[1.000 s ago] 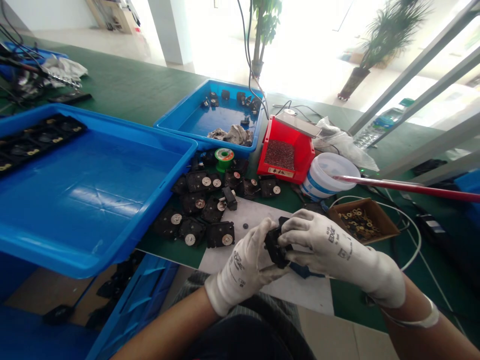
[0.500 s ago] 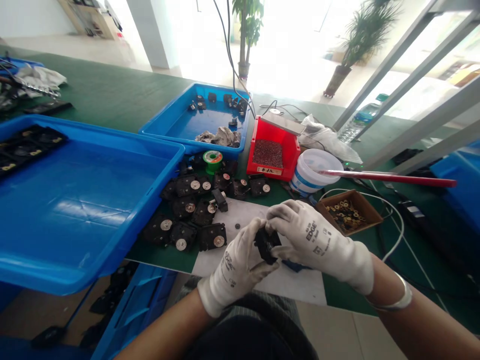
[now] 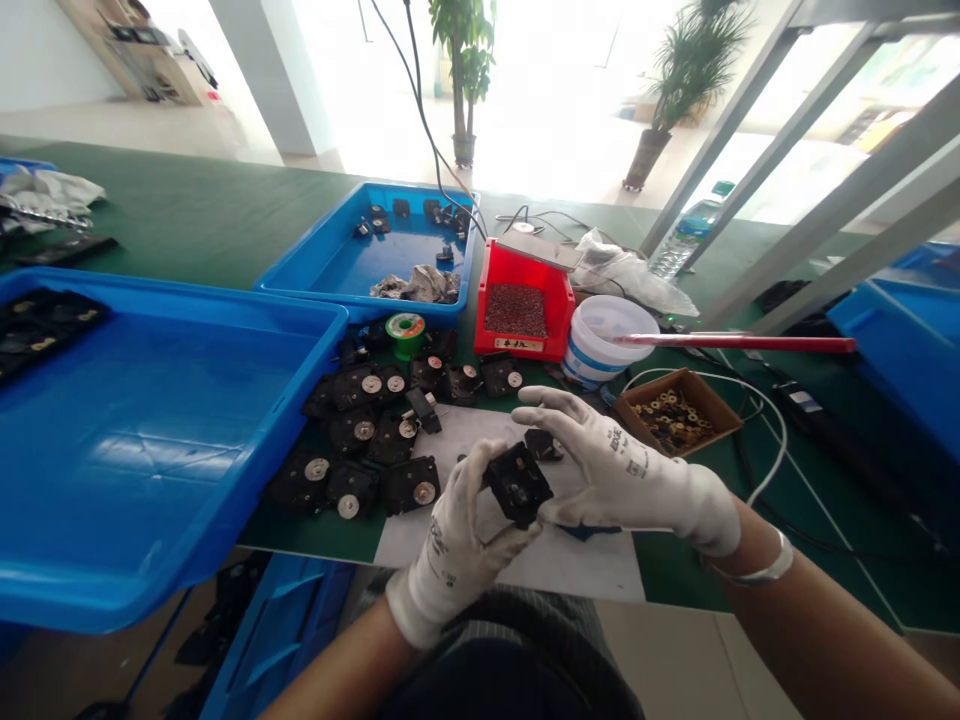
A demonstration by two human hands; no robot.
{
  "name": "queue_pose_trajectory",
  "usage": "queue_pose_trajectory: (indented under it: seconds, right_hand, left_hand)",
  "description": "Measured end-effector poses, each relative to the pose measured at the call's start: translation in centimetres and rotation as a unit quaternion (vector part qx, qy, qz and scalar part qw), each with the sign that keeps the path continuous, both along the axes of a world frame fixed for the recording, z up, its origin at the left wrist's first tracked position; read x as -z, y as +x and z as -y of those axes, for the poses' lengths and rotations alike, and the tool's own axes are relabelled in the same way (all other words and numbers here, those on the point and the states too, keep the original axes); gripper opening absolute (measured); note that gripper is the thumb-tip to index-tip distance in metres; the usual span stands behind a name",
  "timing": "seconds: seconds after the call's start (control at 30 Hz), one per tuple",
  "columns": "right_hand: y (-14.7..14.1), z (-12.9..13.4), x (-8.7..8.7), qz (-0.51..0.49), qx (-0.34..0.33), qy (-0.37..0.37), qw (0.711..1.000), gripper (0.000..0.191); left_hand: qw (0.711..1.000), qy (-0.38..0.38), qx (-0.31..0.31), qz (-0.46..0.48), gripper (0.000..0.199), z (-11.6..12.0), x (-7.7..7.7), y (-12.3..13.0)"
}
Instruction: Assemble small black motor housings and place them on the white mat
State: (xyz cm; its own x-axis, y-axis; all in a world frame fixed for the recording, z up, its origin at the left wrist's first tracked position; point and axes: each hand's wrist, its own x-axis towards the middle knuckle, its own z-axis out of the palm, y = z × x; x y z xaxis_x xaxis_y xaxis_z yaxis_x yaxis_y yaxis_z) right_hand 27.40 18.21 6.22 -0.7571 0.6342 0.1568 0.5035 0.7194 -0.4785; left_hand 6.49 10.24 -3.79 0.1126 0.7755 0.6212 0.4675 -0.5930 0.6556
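Black plastic housing (image 3: 517, 485) pinched in left hand (image 3: 454, 545) fingers, squarish, no clear long axis; right hand (image 3: 626, 472) spread, thumb just touching.

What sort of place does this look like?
Probably an electronics assembly workshop: a green-matted workbench, a spool of solder wire, black components with metal discs, and a box of brass rings.

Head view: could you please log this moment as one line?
left hand: pinches black housing | right hand: beside it
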Motion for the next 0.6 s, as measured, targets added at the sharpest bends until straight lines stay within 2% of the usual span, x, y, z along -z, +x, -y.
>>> queue_pose_trajectory:
  seconds: [0.13,0.2,0.27,0.33,0.37,0.43,0.6]
  right_hand:
    - [0.1,0.3,-0.6,-0.028,0.007,0.027,0.999,0.086]
    - [-0.1,0.5,-0.5,-0.073,0.056,0.028,0.995,0.078]
    - [-0.4,0.6,-0.3,-0.072,0.133,0.054,0.987,0.056]
    - [-1.0,0.8,0.1,0.023,0.161,0.087,0.983,0.029]
    - [-1.4,0.9,0.4,0.083,0.148,0.096,0.981,0.020]
    - [-2.5,1.1,1.0,0.172,0.099,0.096,0.975,0.014]
    - [-5.3,1.1,2.9,0.250,0.035,0.080,0.964,0.013]
  left_hand:
    - [0.998,0.005,-0.067,0.018,0.086,-0.1,0.3,-0.3]
    - [0.993,0.014,-0.113,0.040,0.086,0.0,0.4,-0.9]
    - [0.986,0.017,-0.152,0.070,0.087,0.3,0.5,-1.6]
    - [0.980,0.015,-0.175,0.088,0.085,0.5,0.5,-2.3]
    - [0.979,0.013,-0.182,0.089,0.083,0.6,0.6,-2.5]
    - [0.979,0.011,-0.187,0.077,0.079,0.7,0.7,-2.8]
    - [0.983,0.036,-0.178,0.025,0.078,0.5,0.7,-2.4]
